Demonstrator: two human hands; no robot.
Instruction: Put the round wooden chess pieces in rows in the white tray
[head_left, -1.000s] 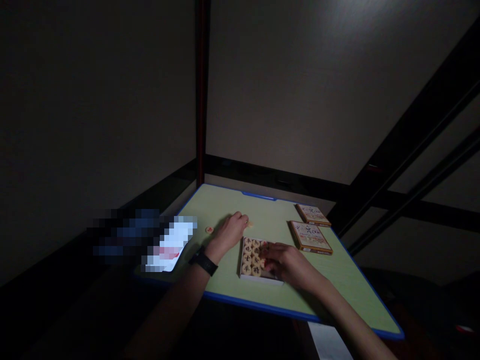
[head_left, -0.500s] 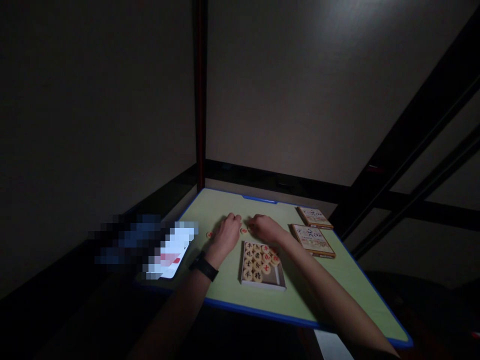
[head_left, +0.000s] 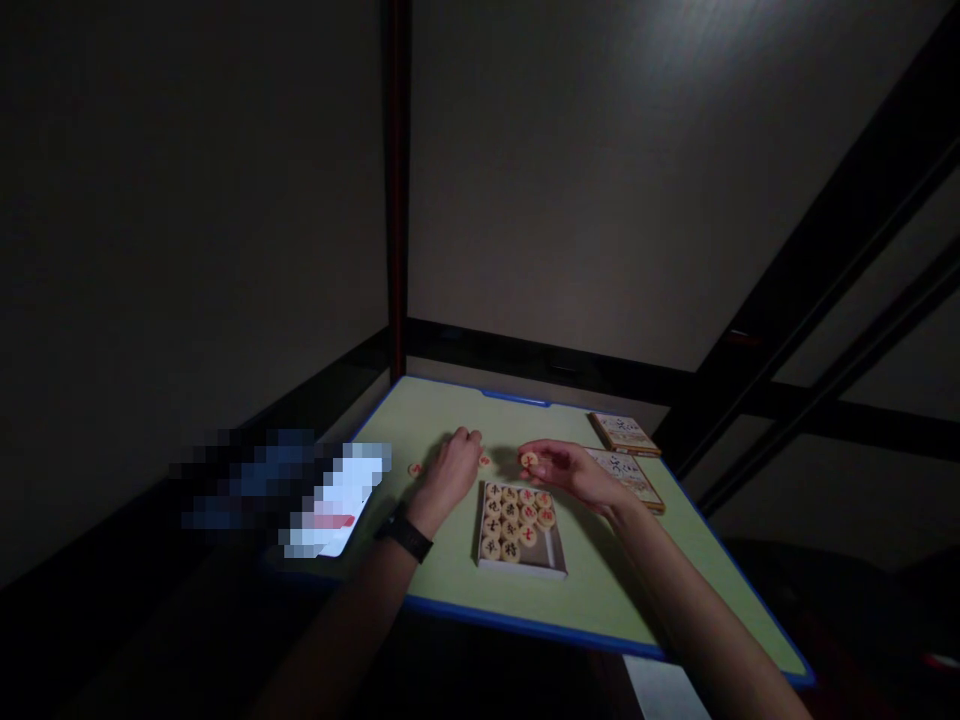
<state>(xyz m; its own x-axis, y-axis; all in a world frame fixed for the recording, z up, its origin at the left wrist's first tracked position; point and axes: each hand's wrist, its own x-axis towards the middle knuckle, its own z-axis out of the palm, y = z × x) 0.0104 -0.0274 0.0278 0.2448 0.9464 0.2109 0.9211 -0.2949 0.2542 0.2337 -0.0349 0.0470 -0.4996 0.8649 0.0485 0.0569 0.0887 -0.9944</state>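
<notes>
A small white box (head_left: 556, 560) on the green table (head_left: 465, 580) holds several round wooden game pieces with red and black characters. My right hand (head_left: 574, 472) hovers just beyond the box and pinches one round piece (head_left: 529, 460) between thumb and fingers. My left hand (head_left: 450, 470), with a black watch on its wrist, rests curled on the table left of the box, next to a loose piece (head_left: 485, 461). Another loose piece (head_left: 415, 469) lies further left.
Two flat brown-edged boxes (head_left: 624, 432) lie at the table's far right, one partly behind my right hand. A blurred white and dark object (head_left: 330, 500) sits at the left edge. The table has a blue rim (head_left: 525, 628). Dark walls and beams surround it.
My right hand left the box, reached to the loose pieces beside my left hand, and now has come back toward the box holding one piece. My left hand barely moved.
</notes>
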